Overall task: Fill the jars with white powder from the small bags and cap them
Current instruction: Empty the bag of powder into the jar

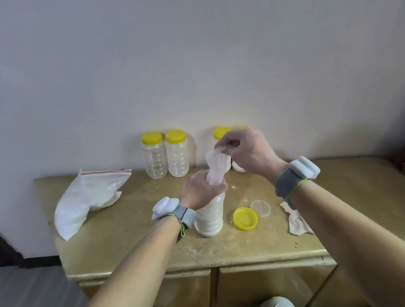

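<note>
An uncapped clear jar (209, 216), nearly full of white powder, stands at the middle of the yellow table (136, 244). My left hand (201, 189) grips the jar's neck together with the lower end of a small clear bag (215, 168). My right hand (247, 152) pinches the bag's upper end and holds it upright above the jar's mouth. The jar's yellow cap (245, 218) lies upside down to the right of the jar, beside a clear inner seal disc (260, 208).
Two capped jars (155, 155) (177, 154) stand at the wall; two more (219, 135) are half hidden behind my right hand. A large zip bag of powder (86, 202) lies at the left. A crumpled white tissue (296, 220) lies at the right. Powder dusts the table.
</note>
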Tool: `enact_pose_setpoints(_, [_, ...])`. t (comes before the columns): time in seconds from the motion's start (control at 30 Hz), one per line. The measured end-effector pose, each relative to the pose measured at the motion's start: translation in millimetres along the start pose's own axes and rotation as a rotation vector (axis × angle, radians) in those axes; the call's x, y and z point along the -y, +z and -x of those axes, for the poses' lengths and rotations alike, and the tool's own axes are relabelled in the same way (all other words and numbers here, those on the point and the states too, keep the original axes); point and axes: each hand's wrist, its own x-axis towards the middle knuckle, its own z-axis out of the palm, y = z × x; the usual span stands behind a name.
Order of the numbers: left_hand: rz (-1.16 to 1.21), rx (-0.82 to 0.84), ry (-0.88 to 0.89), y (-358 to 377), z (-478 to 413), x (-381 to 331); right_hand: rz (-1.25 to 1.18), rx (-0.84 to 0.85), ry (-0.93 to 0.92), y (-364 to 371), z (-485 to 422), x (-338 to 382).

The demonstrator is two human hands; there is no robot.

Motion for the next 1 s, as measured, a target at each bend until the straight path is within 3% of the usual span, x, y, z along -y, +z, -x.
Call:
enact_pose_setpoints(0.1, [0.009, -0.002, -0.001, -0.1, 0.0, -0.4, -0.127, -0.085, 0.039, -1.0, -1.1, 2.8])
enact_pose_setpoints(0.23, [-0.012, 0.007, 0.009, 0.3, -1.7, 1.8, -0.004, -0.008, 0.019, 1.5, 0.8, 1.0])
enact_pose_setpoints(0.47, [-0.008, 0.015, 0.009, -0.7, -1.6, 3.2, -0.11, -0.016, 0.072, -4.4, 1.7, 1.4])
enact_pose_setpoints(0.57, [-0.016, 0.006, 0.012, -0.9, -0.6, 3.1, 0.018, 0.036, 0.011, -2.7, 1.7, 0.3])
enact_pose_setpoints(0.67, [-0.002, 0.011, 0.005, -1.2, -0.3, 2.2, -0.085, -0.176, 0.0, -2.8, 2.6, 2.6])
enact_pose_setpoints(0.7, [-0.009, 0.011, 0.008, -1.3, -0.3, 1.9, -0.094, -0.173, 0.004, -4.2, 1.9, 2.5])
enact_pose_setpoints(0.8, [-0.024, 0.014, 0.01, -1.6, -0.8, 2.5, 0.023, 0.084, 0.013, -3.7, 3.6, 4.2])
enact_pose_setpoints(0.9, [-0.036, 0.013, 0.014, -1.1, -2.7, 2.9, -0.069, -0.155, 0.005, -5.0, 2.9, 4.4])
enact_pose_setpoints(1.0, [-0.054, 0.022, 0.006, -1.5, -1.7, 3.7, 0.005, 0.049, 0.013, -3.9, 4.3, 5.7])
